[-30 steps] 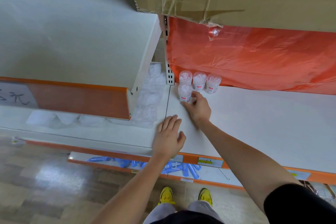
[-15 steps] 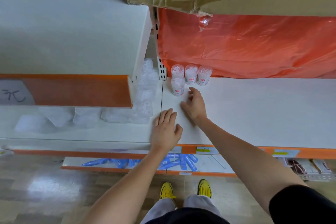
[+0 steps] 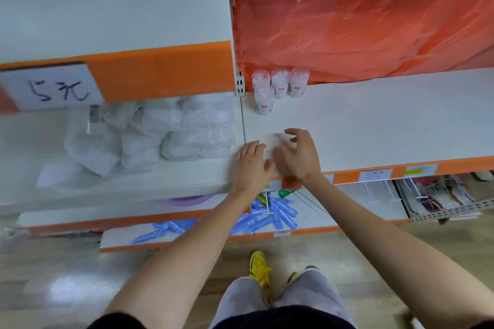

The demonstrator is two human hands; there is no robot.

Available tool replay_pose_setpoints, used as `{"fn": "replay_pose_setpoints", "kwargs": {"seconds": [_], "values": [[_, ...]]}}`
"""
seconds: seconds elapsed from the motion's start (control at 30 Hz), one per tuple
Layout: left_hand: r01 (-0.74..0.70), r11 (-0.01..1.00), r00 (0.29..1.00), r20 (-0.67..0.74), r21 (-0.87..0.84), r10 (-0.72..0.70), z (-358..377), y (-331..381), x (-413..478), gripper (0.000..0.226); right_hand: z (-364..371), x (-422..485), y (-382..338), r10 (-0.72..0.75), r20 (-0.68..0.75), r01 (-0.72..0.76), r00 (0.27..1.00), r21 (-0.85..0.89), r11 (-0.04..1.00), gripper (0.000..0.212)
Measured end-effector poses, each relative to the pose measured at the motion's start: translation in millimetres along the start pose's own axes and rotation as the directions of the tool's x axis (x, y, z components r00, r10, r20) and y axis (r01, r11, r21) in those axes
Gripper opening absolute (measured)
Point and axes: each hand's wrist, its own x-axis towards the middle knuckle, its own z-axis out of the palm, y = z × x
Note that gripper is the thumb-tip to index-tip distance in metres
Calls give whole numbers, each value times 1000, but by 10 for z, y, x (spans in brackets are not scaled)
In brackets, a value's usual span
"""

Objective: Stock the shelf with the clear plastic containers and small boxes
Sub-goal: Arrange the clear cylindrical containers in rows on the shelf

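Head view: your left hand (image 3: 251,165), flat, and right hand (image 3: 296,155), loosely spread, are empty at the shelf (image 3: 374,120) front; a careless reach could topple the clear containers (image 3: 280,83) clustered back-left.

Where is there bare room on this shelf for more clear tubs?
The white shelf is bare right of the four clear containers, between the orange sheet and the front edge. Crowded: the left shelf heaped with plastic bags, and the front near the seam, where the left hand and right hand are.
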Motion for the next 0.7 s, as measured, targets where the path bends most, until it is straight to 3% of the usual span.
{"fn": "replay_pose_setpoints", "kwargs": {"seconds": [0.23,0.43,0.7], "values": [[-41,999,989,-145,14,43,-404,-274,-444,33,101,-129,-401,-122,44,122,992,-3,992,37],[41,993,964,-265,108,-11,-822,-701,-945,41,355,-337,-809,-171,90,163,981,94,982,34],[211,973,887,-437,98,-148,-1472,-1244,-1197,25,590,-542,-1320,-243,129,222,961,159,962,31]]}}
